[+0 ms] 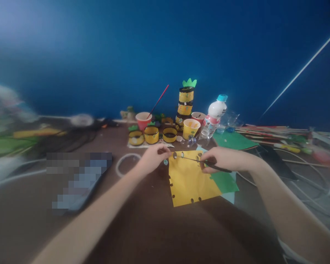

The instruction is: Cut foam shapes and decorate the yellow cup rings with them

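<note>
A yellow sheet (192, 183) with several dark spots along its edges lies on the brown table (143, 227). My right hand (220, 159) is closed around a thin dark tool (206, 162), whose pale tip reaches left over the sheet's top edge. Just left of that tip, my left hand (156, 157) has its fingers pinched together near the sheet's upper left corner; what they hold, if anything, is too small to tell. A small light blue disc (165, 162) is below its fingertips. Green paper (227, 182) shows under the sheet's right side.
Behind the sheet stand three yellow-and-black rings (151, 135), a stacked yellow tower (186, 106) with a green crown, a red cup (143, 121), a yellow cup (191, 129) and a tilted bottle (215, 113). A roll of tape (128, 155) lies left. Sticks (266, 132) and cables are right.
</note>
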Motion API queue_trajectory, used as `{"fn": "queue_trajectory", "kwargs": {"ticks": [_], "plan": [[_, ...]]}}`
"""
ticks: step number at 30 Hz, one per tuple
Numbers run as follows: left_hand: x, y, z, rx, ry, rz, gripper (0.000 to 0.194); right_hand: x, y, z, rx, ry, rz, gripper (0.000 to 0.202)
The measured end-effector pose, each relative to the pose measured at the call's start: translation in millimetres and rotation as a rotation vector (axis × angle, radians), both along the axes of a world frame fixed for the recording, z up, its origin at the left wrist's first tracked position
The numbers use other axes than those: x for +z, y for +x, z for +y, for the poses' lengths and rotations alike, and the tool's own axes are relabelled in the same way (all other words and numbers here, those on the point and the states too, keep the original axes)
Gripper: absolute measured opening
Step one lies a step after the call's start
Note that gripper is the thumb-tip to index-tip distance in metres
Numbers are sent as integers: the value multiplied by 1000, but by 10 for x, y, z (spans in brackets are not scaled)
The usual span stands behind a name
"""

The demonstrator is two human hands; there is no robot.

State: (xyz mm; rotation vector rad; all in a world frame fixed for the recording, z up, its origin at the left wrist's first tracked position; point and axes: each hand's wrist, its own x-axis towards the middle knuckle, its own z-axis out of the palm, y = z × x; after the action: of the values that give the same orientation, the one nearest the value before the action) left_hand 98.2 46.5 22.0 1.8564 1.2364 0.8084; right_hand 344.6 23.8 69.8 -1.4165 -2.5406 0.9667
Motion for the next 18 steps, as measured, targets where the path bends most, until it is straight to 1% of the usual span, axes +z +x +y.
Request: {"fn": "queue_trajectory", "kwargs": {"ticks": [3, 6, 12, 18], "plan": [[-15, 17, -5, -17, -7, -4, 14, -16, -25, -8, 0, 15, 23, 5], [-8, 38, -26, -21, -3, 9, 15, -40, -32, -8, 33, 25, 49, 5], [16, 86, -77, -36, -19, 2, 16, -99, -44, -1, 53, 55, -42, 7], [-15, 151, -116, -25, -51, -48, 19, -8, -32, -16, 69, -27, -141, 11]]}}
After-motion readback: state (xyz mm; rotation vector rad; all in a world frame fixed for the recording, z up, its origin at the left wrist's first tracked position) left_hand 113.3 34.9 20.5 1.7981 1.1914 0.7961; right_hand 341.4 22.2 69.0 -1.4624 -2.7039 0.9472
